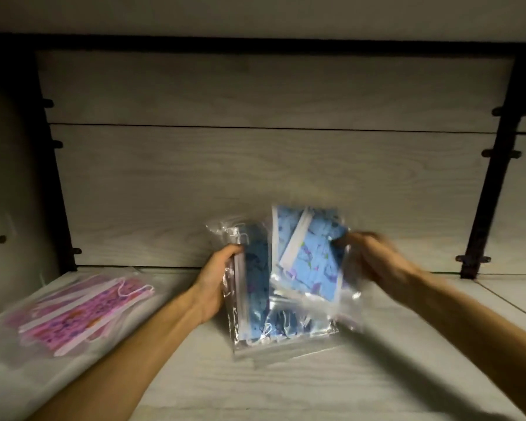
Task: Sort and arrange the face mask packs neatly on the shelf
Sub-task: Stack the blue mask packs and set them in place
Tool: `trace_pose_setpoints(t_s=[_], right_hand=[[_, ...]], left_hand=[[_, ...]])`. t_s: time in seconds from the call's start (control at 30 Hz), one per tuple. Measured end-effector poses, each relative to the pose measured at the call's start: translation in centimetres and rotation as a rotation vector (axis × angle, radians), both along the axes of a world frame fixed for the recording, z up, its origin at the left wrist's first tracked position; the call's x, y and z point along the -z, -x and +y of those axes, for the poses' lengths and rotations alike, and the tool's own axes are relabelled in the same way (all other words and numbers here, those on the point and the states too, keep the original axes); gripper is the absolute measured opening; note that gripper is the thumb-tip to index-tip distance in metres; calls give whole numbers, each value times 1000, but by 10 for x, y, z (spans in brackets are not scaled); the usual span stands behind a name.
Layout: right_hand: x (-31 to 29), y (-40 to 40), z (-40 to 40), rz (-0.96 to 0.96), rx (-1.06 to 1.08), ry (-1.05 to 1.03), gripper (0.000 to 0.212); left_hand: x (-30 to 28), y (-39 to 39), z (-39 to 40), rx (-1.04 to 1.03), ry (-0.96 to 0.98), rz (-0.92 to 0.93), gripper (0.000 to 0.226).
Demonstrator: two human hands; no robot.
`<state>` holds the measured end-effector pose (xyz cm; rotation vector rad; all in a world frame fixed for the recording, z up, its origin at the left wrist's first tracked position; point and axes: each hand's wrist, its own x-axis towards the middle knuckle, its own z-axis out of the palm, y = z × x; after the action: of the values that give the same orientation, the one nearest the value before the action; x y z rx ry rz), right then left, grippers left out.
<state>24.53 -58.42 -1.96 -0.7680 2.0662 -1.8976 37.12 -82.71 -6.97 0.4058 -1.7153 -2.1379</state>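
- Here, on the pale wood-grain shelf (286, 387): two bare forearms reaching in from the lower edge toward the middle.
- Left hand (217, 281): curled round the left edge of a dark blue mask pack (252, 287), thumb at the top near the plastic seal, fingers hidden behind the pack.
- Dark blue mask pack: clear plastic, standing nearly on end, its lower end down at the shelf surface, turned edge-on toward the camera.
- Right hand (374, 259): blurred, yet fingers visibly closed in a pinch on the right edge of a light blue mask pack (308, 253).
- Light blue mask pack: patterned masks with white bands inside clear plastic, held upright and slightly tilted, just beside and partly overlapping the dark blue one, its clear lower flap hanging down toward the shelf.
- Pink mask pack (85, 314): lying flat at the left of the shelf, well apart from both hands, white ear loops showing through the bag.
- Behind: grey wood-grain back panel (270, 183), with dark metal uprights (492, 165) at either side carrying small brackets.
- Above: underside of another board across the top of the view.
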Motion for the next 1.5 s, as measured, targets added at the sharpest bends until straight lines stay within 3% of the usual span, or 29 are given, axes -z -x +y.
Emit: trace_pose_setpoints(t_s=[0.1,0.23,0.4,0.67,0.83,1.0,1.17,1.33,1.43,1.5], right_hand=[[34,-3,-6,-139,-9,42,14],[43,-2,-8,-303,-44,57,21],[40,-4,-2,-539,-264,41,43],[41,3,-2,-343,-90,14,37],[39,4,0,-323,56,96,17],[40,9,2,-332,93,121,17],[36,7,4,-425,-38,181,18],[38,9,5,-422,-79,117,11],[39,13,5,-374,12,126,8],[38,14,5,-361,54,159,9]], left_hand=[[0,0,3,0,55,-49,29],[5,3,3,3,73,-7,44],[7,5,8,-70,134,20,36],[3,2,8,58,85,-69,59],[5,4,8,-38,55,-32,80],[3,0,13,-21,91,-34,79],[2,-2,15,-56,135,-40,46],[1,-3,18,-34,122,-66,38],[0,-4,18,13,70,-68,38],[0,-5,19,12,100,-66,52]])
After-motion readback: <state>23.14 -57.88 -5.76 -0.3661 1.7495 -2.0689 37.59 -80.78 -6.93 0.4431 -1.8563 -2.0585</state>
